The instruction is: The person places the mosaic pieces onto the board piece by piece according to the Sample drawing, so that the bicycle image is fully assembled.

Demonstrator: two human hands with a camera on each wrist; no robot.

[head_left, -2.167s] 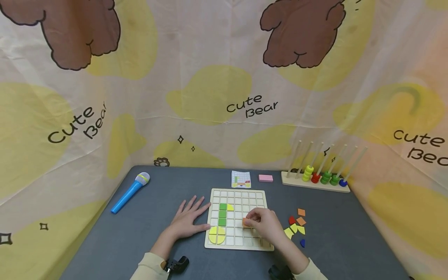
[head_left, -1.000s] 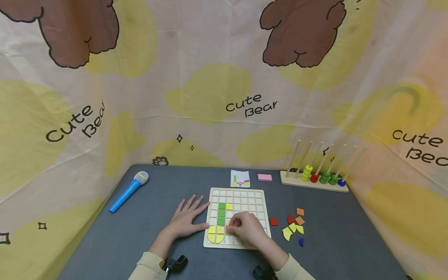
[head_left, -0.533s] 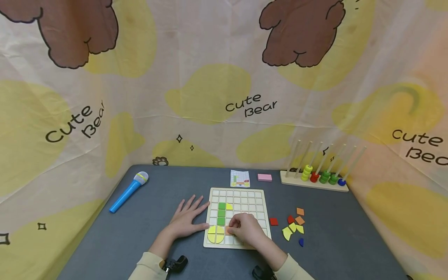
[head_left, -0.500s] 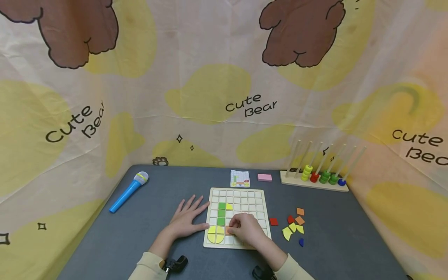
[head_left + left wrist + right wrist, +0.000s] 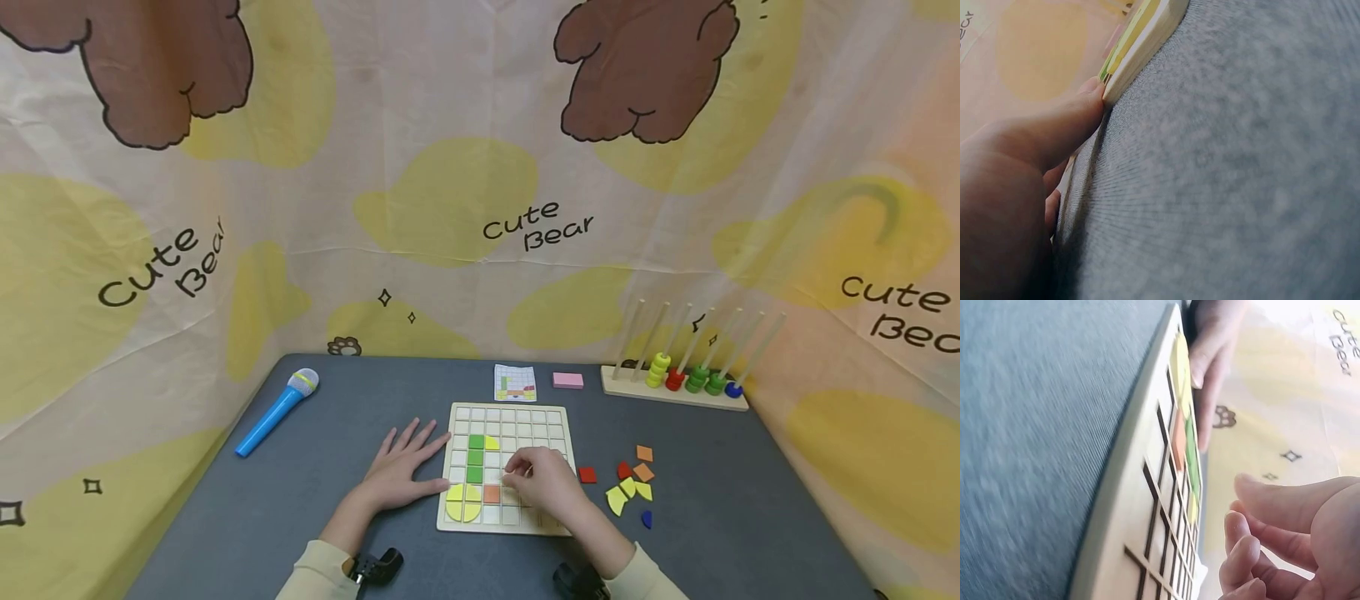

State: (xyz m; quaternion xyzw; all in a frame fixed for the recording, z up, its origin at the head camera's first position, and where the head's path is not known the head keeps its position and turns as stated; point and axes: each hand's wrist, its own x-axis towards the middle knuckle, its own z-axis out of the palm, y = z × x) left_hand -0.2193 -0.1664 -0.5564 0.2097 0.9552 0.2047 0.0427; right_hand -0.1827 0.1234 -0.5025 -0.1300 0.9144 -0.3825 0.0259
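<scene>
A wooden grid board [image 5: 501, 527] lies on the table. In its cells sit green square tiles [image 5: 475, 457] in a column, a yellow piece [image 5: 492, 443], rounded yellow pieces [image 5: 462, 503] forming a circle, and an orange square tile [image 5: 491, 494] beside them. My left hand [image 5: 397, 475] lies with fingers spread at the board's left side; its thumb touches the edge in the left wrist view. My right hand [image 5: 551, 483] hovers over the board's right half. The right wrist view shows its thumb and bent fingers [image 5: 1244, 553] apart, holding nothing.
Right of the board lie a red square [image 5: 587, 475], orange tiles [image 5: 643, 472], yellow pieces [image 5: 616, 500] and a blue piece [image 5: 647, 519]. Behind stand a pattern card [image 5: 515, 383], a pink block [image 5: 567, 381] and a peg rack [image 5: 675, 390] with rings. A blue microphone [image 5: 270, 418] lies left.
My right hand carried the orange tile left across the board, set it in a cell beside the yellow circle and let go, then moved back up and right. My left hand has stayed put.
</scene>
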